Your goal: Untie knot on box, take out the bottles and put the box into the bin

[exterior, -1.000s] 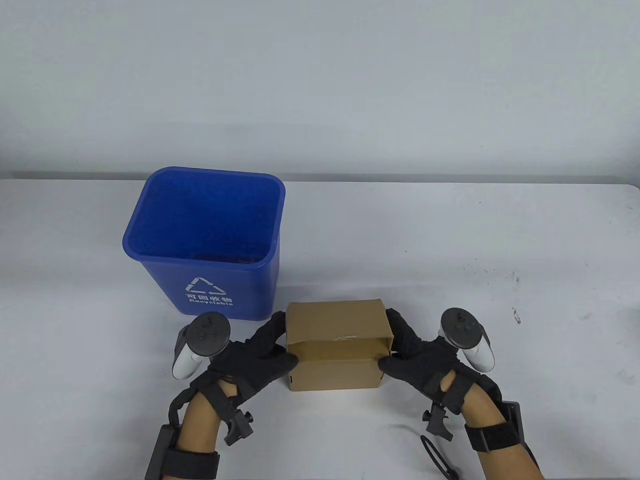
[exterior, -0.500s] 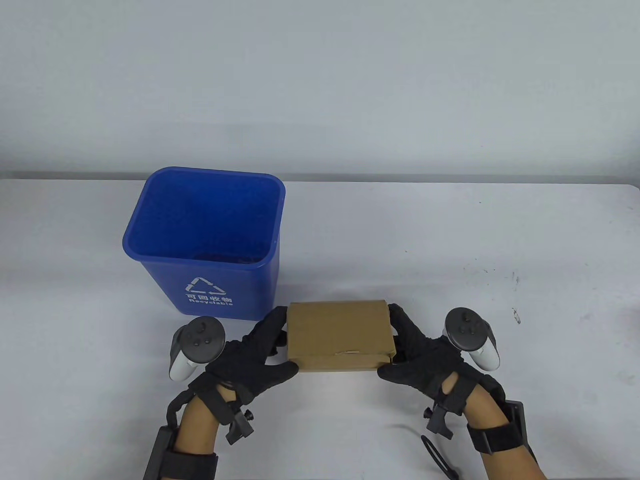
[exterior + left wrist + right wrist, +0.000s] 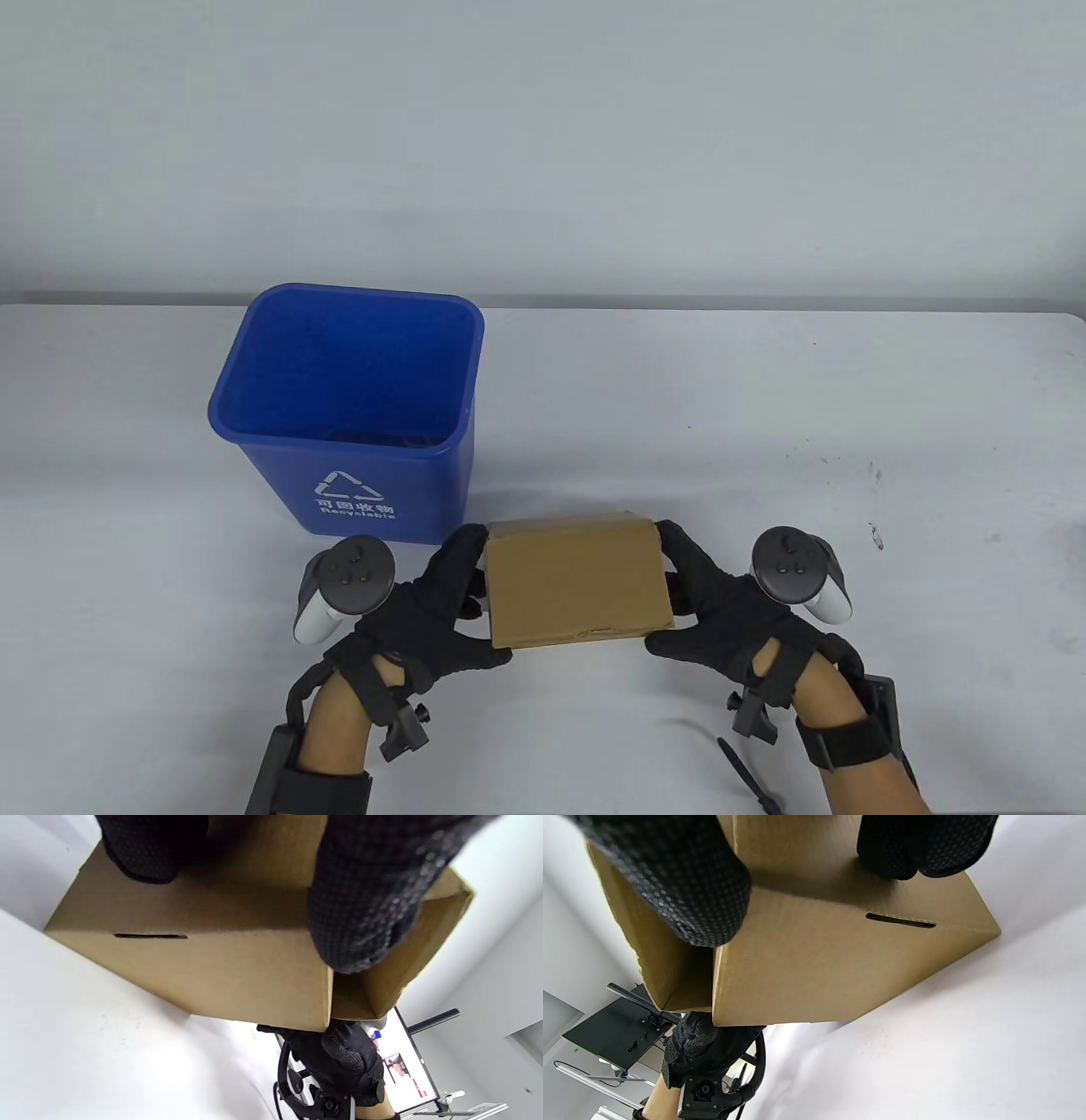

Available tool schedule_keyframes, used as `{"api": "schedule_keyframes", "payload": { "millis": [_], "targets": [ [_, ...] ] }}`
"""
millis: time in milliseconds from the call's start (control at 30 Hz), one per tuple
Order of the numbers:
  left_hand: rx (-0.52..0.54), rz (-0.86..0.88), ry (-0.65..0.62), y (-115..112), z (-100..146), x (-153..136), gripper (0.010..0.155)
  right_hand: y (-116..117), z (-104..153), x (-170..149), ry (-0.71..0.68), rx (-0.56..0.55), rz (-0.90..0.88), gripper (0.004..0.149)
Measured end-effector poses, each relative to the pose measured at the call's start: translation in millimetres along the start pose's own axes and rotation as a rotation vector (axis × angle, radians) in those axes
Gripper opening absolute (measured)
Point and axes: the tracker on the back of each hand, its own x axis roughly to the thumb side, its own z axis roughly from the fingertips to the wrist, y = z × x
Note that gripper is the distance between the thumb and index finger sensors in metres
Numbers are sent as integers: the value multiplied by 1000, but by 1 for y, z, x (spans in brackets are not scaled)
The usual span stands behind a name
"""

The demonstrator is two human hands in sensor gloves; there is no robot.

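Between both hands' fingers, the brown cardboard box (image 3: 577,581) hangs clamped above the white counter (image 3: 764,407), left hand (image 3: 428,607) and right hand (image 3: 717,607) gripping its ends; beyond the left fingers stands the blue plastic recycling bin (image 3: 348,416).

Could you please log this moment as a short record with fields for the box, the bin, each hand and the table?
box: brown cardboard box, held between both hands, lifted off the table in the wrist views, one end flap open
bin: blue bin, upright, behind and left of the box, not touching it
left hand: left hand grips the box's left side, thumb at the near edge
right hand: right hand grips the box's right side
table: white table
bottles: none in view
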Motion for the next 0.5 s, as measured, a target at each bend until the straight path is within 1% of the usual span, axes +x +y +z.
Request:
{"api": "schedule_keyframes", "payload": {
  "millis": [33,100,167,300,333,500],
  "targets": [
    [12,-30,7,1,1,-1,118,2,0,-1,1,-2,-32,104],
    [23,-68,4,2,2,-3,117,7,-2,-3,13,11,13,106],
    [24,-65,4,2,3,-5,116,8,-4,-4,-5,-31,18,105],
    [-12,-32,18,-2,2,-14,111,8,-4,-4,-6,-52,13,105],
    [-12,-13,12,-3,2,-16,112,7,-4,-4,-7,-52,31,106],
    [0,-52,18,-2,2,-14,114,8,-4,-4,-9,-61,52,107]
  ]
}}
